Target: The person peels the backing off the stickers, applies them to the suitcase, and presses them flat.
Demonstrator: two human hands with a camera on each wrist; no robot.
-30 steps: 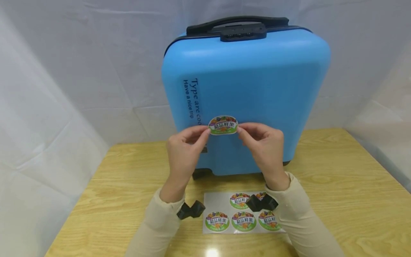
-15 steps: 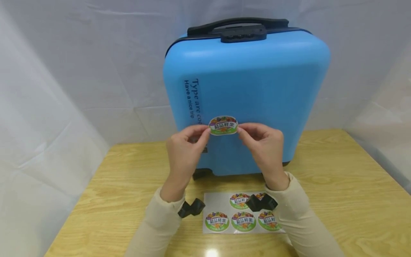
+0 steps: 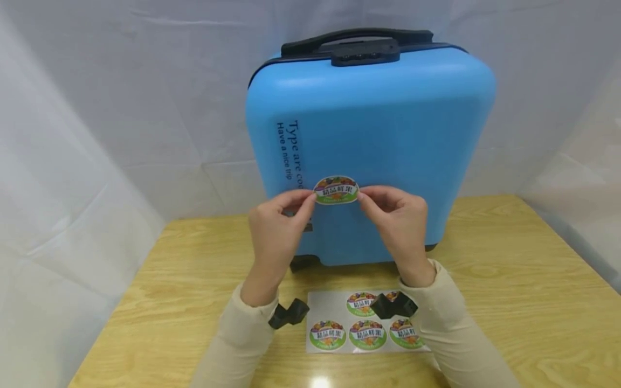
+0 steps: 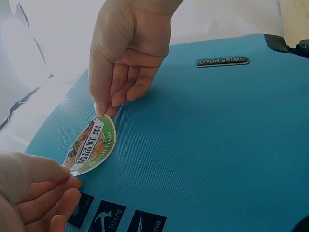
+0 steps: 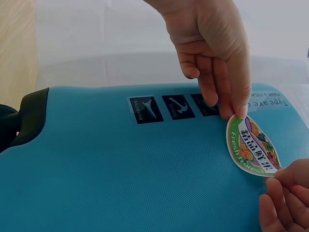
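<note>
An oval fruit sticker with a green lower edge is stretched between both hands in front of a blue suitcase. My left hand pinches its left end between thumb and forefinger; my right hand pinches the right end the same way. Both wrist views show the sticker held by its two tips, close to the ribbed suitcase face. Whether its back touches the shell I cannot tell.
A sticker sheet with several oval stickers lies on the wooden table, partly hidden by the right sleeve. The suitcase stands upright at the table's back, its black handle on top. White cloth hangs behind.
Hands and sticker stay almost in place before the suitcase, still pinched at both ends. The whole head view shifts only very slightly.
</note>
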